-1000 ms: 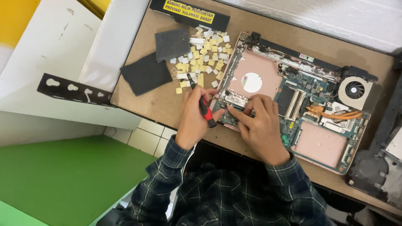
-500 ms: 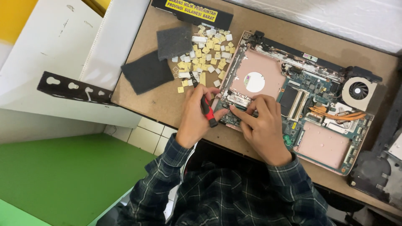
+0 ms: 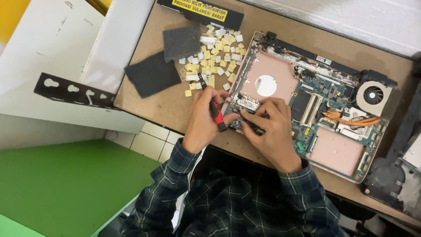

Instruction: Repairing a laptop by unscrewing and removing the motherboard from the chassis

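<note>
An opened laptop base [image 3: 307, 101] lies on the brown table [image 3: 166, 109], its pink shell, circuit board and cooling fan [image 3: 372, 95] exposed. My left hand [image 3: 204, 118] grips a red-and-black screwdriver [image 3: 212, 107] at the laptop's near left corner. My right hand [image 3: 274, 131] rests on that same corner, fingertips pinching a small dark part by the board's edge. Whether the part is lifted I cannot tell.
A pile of loose yellowed keycaps [image 3: 215, 59] lies left of the laptop, beside two dark foam pads [image 3: 153, 72]. A black battery with a yellow label [image 3: 201, 11] sits at the far edge. A black metal bracket [image 3: 70, 91] and dark parts [image 3: 394, 180] flank the table.
Both hands stay at the laptop's near left corner with only small finger shifts. The head view has shifted slightly; nothing was picked up or let go.
</note>
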